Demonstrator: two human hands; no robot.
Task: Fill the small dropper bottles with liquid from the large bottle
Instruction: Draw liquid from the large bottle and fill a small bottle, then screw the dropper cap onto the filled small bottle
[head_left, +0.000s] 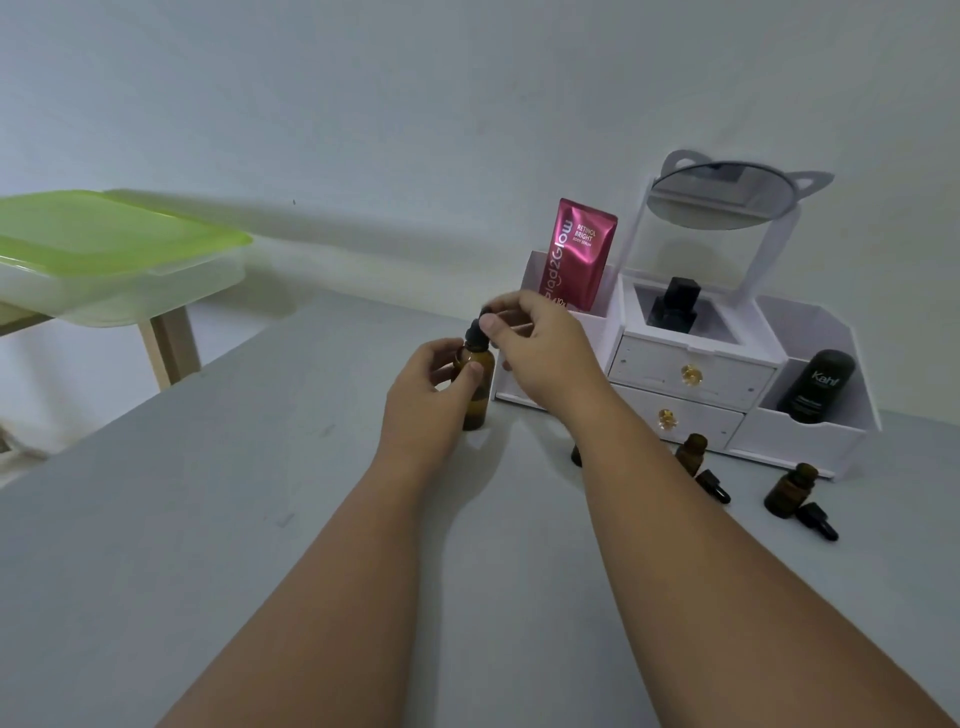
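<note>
The large amber bottle (475, 397) stands upright on the grey table (208, 519). My left hand (431, 389) grips its body. Its black dropper cap (475, 332) is pinched at the top by the fingers of my right hand (540, 353). To the right, two small amber dropper bottles (692, 452) (789, 491) stand uncapped, each with a black dropper cap lying beside it (714, 486) (818, 521). A third small bottle (575, 454) is mostly hidden behind my right forearm.
A white cosmetic organiser (691, 374) with two drawers and a cat-ear mirror (727, 195) stands against the wall, holding a pink sachet (579, 254), a black square bottle (675, 306) and a black Kahf bottle (815, 387). A green-lidded plastic box (119, 254) sits at the far left.
</note>
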